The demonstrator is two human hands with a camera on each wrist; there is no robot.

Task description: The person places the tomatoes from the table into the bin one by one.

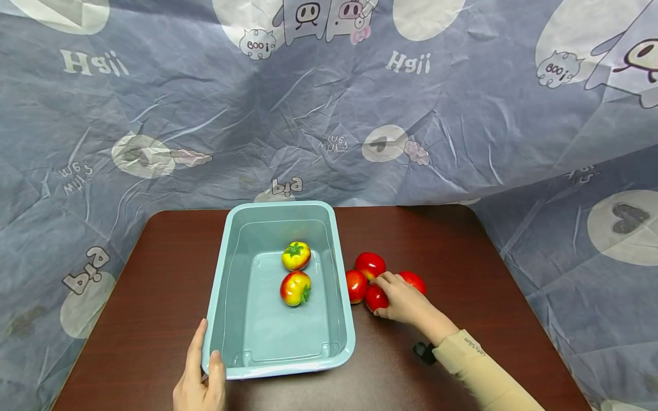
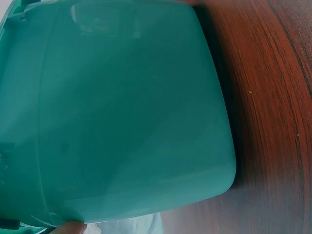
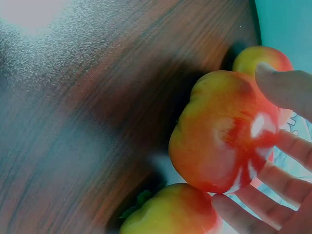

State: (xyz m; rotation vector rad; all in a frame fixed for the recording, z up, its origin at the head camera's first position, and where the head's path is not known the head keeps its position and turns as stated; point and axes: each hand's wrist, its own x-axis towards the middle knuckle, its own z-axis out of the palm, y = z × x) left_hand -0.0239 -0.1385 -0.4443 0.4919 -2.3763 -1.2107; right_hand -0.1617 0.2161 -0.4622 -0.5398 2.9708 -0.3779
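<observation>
A light blue-green plastic bin (image 1: pixel 277 368) stands on the table, with two yellow-and-red tomatoes (image 1: pixel 296 256) inside. My left hand (image 1: pixel 199 379) holds its near left corner, thumb over the rim and fingers along the outer wall. In the left wrist view the bin's wall (image 2: pixel 126 107) fills most of the picture, and only one fingertip (image 2: pixel 70 227) shows. Right of the bin, my right hand (image 1: pixel 398 298) grips a red tomato (image 1: pixel 376 298) between thumb and fingers; the right wrist view shows this tomato (image 3: pixel 219 131) close up. Other tomatoes (image 1: pixel 370 266) lie around it.
The brown wooden table (image 1: pixel 169 274) has rounded far corners. Behind it and to the right hangs a grey-blue patterned cloth (image 1: pixel 329 103). One loose tomato (image 1: pixel 356 285) lies close against the bin's right wall. A black device (image 1: pixel 424 353) sits at the right wrist.
</observation>
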